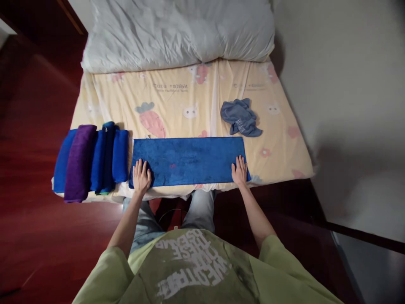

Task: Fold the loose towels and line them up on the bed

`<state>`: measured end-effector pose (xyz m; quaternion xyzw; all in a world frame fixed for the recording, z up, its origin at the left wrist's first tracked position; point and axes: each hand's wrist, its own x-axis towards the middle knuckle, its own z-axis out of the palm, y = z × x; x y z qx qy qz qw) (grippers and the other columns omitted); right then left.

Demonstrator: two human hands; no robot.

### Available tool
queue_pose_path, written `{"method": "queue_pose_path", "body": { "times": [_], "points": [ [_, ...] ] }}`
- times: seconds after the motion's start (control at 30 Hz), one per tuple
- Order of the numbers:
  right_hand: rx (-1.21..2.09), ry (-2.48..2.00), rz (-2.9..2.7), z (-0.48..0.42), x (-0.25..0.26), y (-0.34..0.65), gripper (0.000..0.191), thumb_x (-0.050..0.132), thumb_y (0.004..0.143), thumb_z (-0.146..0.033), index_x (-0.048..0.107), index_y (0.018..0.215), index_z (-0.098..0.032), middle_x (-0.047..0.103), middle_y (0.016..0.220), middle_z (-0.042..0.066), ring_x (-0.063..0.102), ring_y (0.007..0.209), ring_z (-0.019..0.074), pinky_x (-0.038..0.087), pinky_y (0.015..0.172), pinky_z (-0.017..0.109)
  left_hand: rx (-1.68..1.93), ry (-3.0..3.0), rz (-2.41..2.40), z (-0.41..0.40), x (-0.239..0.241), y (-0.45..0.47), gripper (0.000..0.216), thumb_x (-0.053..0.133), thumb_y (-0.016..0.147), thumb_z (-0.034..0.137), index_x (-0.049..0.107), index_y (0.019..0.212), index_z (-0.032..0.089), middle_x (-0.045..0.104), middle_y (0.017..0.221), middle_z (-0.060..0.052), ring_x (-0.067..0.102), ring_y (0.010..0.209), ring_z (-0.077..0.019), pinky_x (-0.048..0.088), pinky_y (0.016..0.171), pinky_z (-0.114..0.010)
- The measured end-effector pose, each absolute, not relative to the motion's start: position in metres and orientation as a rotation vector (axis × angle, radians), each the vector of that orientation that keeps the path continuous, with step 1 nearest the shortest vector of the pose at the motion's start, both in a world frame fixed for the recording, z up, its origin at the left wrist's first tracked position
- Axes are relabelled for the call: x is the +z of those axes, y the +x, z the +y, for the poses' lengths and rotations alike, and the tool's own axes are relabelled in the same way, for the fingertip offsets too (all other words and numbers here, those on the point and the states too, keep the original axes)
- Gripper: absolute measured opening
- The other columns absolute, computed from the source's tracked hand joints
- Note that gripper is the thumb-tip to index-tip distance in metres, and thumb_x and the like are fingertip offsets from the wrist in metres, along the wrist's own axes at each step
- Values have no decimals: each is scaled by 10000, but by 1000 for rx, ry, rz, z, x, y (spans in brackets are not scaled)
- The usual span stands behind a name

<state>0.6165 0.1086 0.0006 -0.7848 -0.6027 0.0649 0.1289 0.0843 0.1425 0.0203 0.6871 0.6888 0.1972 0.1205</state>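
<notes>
A blue towel [190, 160] lies flat as a long rectangle along the near edge of the bed. My left hand [141, 176] rests on its left end, palm down with the fingers stretched out. On the right end, my right hand [239, 170] lies flat too, its fingers pointing away from me. Neither hand grips the cloth. Just left of the towel sit several rolled or folded towels in blue, with a purple towel [79, 162] among them.
A crumpled grey-blue cloth [241, 117] lies beyond the towel's right end. The bed has a yellow printed sheet [177, 109], with a large grey quilt [183, 33] across its far side. A pale wall [348, 84] stands to the right, and dark red floor [34, 160] to the left.
</notes>
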Motion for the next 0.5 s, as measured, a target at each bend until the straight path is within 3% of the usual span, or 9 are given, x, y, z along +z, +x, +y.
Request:
{"method": "queue_pose_path", "body": {
  "times": [0.3, 0.4, 0.5],
  "points": [
    [279, -2253, -1517, 69, 46, 582, 628, 339, 1012, -406, 442, 1560, -116, 330, 1705, 184, 217, 1624, 281, 187, 1308, 586, 674, 1931, 2045, 83, 36, 76, 658, 361, 1029, 376, 364, 1609, 66, 212, 1729, -218, 110, 1636, -343, 185, 1296, -609],
    [386, -1999, -1201, 34, 53, 520, 540, 371, 1001, -424, 557, 1441, -172, 515, 1577, 188, 429, 1510, 277, 331, 1255, 542, 676, 1923, 1964, 26, 39, 78, 641, 399, 1000, 354, 402, 1588, 99, 311, 1697, -203, 165, 1629, -323, 233, 1298, -572],
    [868, -1711, -771, -4, 43, 451, 424, 498, 944, -458, 645, 1241, -192, 739, 1201, 148, 702, 1080, 278, 551, 1016, 478, 420, 1864, 1753, -36, 31, 82, 555, 401, 965, 345, 572, 1456, 151, 589, 1485, -190, 501, 1455, -332, 415, 1210, -495]
  ]
}}
